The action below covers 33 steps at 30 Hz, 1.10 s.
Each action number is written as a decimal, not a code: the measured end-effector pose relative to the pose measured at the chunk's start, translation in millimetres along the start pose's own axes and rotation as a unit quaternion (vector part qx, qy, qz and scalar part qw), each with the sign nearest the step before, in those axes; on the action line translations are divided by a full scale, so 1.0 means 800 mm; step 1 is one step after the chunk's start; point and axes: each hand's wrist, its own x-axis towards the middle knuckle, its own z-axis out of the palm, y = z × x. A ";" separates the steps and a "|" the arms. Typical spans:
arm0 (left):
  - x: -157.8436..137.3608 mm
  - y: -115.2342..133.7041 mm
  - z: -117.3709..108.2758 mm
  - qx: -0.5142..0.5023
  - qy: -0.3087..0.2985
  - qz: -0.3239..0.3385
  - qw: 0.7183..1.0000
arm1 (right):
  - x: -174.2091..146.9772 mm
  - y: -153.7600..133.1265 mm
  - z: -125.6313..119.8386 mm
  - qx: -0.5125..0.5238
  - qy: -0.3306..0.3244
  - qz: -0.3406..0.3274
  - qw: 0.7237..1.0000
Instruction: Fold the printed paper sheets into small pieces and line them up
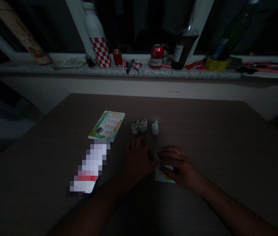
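Observation:
A small printed paper sheet (164,177) with a green and yellow pattern lies on the table in front of me. My right hand (181,167) covers much of it, its fingers bent and closed on the paper. To the left, my left hand (139,158) rests low over the table with fingers stretched forward, and its thumb reaches the sheet's left edge. Beyond my hands stand three small folded paper pieces: a left one (135,127), a middle one (143,125) close beside it, and a right one (155,127) apart. Dim light hides fine finger contact.
A stack of calendar cards (110,124) lies left of the folded pieces. Nearer me is a phone (89,168) with a lit, blurred screen. Along the windowsill (139,72) stand a checkered bottle (101,49), a red can (157,56) and a yellow bowl (216,64).

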 end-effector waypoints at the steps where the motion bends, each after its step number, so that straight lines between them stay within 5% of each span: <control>1: 0.000 0.000 0.001 0.000 0.001 0.000 1.000 | 0.000 0.000 0.000 0.000 0.000 0.000 1.000; 19: -0.001 -0.008 0.000 -0.015 -0.003 0.026 1.000 | -0.001 0.001 -0.001 -0.001 -0.012 0.002 1.000; 27: -0.002 -0.006 -0.010 -0.110 -0.077 0.237 0.962 | 0.000 0.001 -0.001 0.003 -0.008 0.003 1.000; 33: -0.001 -0.006 -0.014 -0.105 -0.115 0.255 0.954 | 0.001 -0.001 -0.003 0.001 -0.016 0.011 1.000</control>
